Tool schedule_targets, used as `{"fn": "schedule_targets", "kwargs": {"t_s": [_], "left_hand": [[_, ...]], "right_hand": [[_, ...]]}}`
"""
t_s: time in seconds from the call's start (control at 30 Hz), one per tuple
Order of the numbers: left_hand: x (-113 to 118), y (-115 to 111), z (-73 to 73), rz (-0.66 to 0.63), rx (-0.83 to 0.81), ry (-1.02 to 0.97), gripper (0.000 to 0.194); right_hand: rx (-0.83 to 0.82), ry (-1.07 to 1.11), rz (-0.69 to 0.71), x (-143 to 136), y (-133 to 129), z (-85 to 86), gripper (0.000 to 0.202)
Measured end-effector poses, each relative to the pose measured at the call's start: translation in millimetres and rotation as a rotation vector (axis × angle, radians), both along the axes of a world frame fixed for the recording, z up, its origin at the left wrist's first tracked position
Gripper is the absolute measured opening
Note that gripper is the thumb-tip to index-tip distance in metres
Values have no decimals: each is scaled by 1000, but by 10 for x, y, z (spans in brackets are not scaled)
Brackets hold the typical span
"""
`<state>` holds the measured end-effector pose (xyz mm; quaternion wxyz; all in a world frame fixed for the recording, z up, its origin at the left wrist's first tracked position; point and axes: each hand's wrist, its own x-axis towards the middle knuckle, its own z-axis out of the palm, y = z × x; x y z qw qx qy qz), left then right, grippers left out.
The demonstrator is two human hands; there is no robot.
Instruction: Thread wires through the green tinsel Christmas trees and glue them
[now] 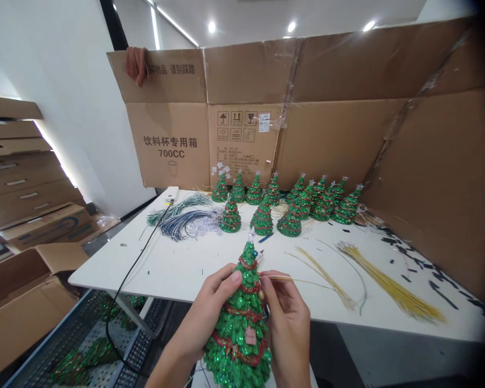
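A green glittery toy Christmas tree (236,337) with red garlands, small ornaments and a clear star on top stands upright close to me, at the table's front edge. My left hand (210,307) grips it from the left, thumb pressed on the upper branches. On its right side, my right hand (286,312) has thumb and fingers pinched together on a thin yellow wire (297,280), whose free length reaches out to the right. The wire's near end is hidden by the fingers and the tree.
Several finished-looking small trees (262,218) stand along the back of the white table (178,269). Bundles of yellow wires (392,280), blue wires (181,223) and green wires (186,203) lie there too. Cardboard panels (242,75) wall the back. A blue crate (92,318) sits lower left, beside a black cable (123,285).
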<state>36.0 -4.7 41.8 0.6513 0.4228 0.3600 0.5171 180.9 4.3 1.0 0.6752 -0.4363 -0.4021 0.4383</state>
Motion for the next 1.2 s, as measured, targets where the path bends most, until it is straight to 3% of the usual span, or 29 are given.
{"fn": "schedule_targets", "kwargs": {"t_s": [0.13,0.3,0.47,0.67,0.93,1.2], "left_hand": [[5,-8,19,14,-13,-39,49],[-34,24,-8,61,14,8,52],[-65,58,-64,137,77,70,47],[-56,51,-91,191,141,156,40],[-49,36,-15,217,199,290,39],[-71,41,-68,203,256,386,40]], "right_hand": [[13,-53,-47,32,6,-41,36],[4,-3,-219,93,-8,-85,36],[64,124,-137,101,-117,27,30],[116,54,-75,13,-268,94,23],[185,-112,-120,-8,-298,149,17],[205,-149,-156,-33,-301,142,14]]}}
